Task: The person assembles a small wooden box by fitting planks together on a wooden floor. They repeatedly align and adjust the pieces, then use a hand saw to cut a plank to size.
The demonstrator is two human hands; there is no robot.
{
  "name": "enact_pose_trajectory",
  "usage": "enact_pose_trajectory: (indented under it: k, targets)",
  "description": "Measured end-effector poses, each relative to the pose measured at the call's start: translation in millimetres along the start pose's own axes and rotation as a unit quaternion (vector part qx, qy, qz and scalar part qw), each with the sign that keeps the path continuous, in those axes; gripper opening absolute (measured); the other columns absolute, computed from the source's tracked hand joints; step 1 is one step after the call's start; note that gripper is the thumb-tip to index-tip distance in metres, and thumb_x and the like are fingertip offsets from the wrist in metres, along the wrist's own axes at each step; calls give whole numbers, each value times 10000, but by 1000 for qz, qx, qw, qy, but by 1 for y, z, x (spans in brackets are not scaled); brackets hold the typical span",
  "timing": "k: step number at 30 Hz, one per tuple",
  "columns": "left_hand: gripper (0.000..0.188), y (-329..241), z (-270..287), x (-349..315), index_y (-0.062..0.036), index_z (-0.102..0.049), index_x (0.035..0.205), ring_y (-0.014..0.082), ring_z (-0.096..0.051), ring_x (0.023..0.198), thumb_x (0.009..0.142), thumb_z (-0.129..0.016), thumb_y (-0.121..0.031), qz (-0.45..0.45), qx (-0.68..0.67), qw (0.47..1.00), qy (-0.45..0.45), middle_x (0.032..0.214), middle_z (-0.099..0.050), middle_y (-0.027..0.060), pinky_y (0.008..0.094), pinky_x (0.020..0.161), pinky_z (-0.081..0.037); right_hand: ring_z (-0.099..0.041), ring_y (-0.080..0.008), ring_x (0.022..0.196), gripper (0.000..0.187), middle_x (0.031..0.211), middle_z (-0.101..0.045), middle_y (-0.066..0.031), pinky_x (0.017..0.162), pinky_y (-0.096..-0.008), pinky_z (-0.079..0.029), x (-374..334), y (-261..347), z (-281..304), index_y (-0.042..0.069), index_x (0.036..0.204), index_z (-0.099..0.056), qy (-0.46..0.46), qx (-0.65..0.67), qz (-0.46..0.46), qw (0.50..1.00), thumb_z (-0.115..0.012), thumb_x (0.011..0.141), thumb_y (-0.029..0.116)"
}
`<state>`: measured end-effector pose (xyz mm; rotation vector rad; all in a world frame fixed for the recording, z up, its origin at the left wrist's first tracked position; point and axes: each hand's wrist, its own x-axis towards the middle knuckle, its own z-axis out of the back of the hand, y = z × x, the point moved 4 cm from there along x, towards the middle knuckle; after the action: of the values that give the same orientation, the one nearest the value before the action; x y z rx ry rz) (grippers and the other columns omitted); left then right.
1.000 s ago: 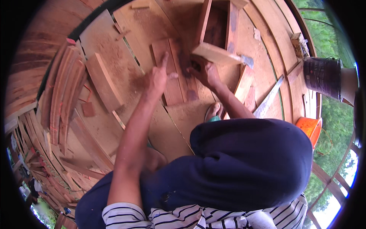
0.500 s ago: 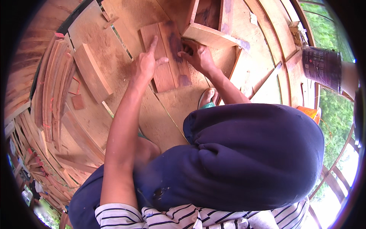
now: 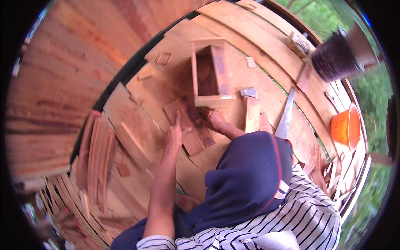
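Observation:
My left hand (image 3: 176, 134) lies on a small flat reddish board (image 3: 188, 125), fingers stretched out and pointing away from me. My right hand (image 3: 211, 119) is just to its right, fingers curled at the near end plank of an open wooden box (image 3: 208, 75). The box lies on the plank floor with its opening facing up. My dark hood and striped sleeves hide the space below my hands.
A hammer (image 3: 250, 109) and a hand saw (image 3: 287, 113) lie right of the box. An orange bucket (image 3: 345, 127) and a dark bucket (image 3: 332, 59) stand at the right edge. Wooden strips (image 3: 98, 154) are stacked at the left, with small offcuts scattered around.
The box, tipped up in my right hand before, now lies lower and flatter on the floor. My view has pulled back and swung, and both hands stay at the small board.

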<state>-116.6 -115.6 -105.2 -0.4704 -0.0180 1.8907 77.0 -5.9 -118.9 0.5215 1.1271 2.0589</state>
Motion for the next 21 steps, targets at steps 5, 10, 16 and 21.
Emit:
enact_pose_trajectory:
  k: [5,10,16,21]
  targets:
    - [1032,-70,13,17,-215,-160,1637,444,-711,820,858,-703,-618,-35,78,996,41,943,-716,265,542,693,-543,-697,-382,961,422,1078,-712,-219,865,-465,-568,-11,-91,-18,18,1229,-663,48,-151,-180,971,-702,883,256]
    - [818,-93,79,0,-151,-332,1569,401,-708,956,924,-639,-549,27,127,990,50,1080,-725,215,520,809,-549,-658,-434,1061,416,1167,-665,-220,877,-520,-547,-99,35,32,22,1252,-596,-60,76,-26,995,-593,914,264]
    - [768,-179,81,2,-141,-366,1527,392,-703,934,923,-647,-522,-173,92,980,14,1062,-727,208,512,797,-546,-684,-403,1029,376,1096,-686,-214,859,-477,-554,-219,9,55,2,1188,-622,-61,63,-2,996,-613,925,271]
    - [727,-235,86,-21,-132,-394,1493,385,-698,915,922,-654,-499,-312,67,945,78,1047,-728,202,506,788,-543,-697,-387,1012,388,1093,-698,-214,843,-459,-561,-228,10,64,0,1210,-631,-113,58,-22,992,-624,925,263]
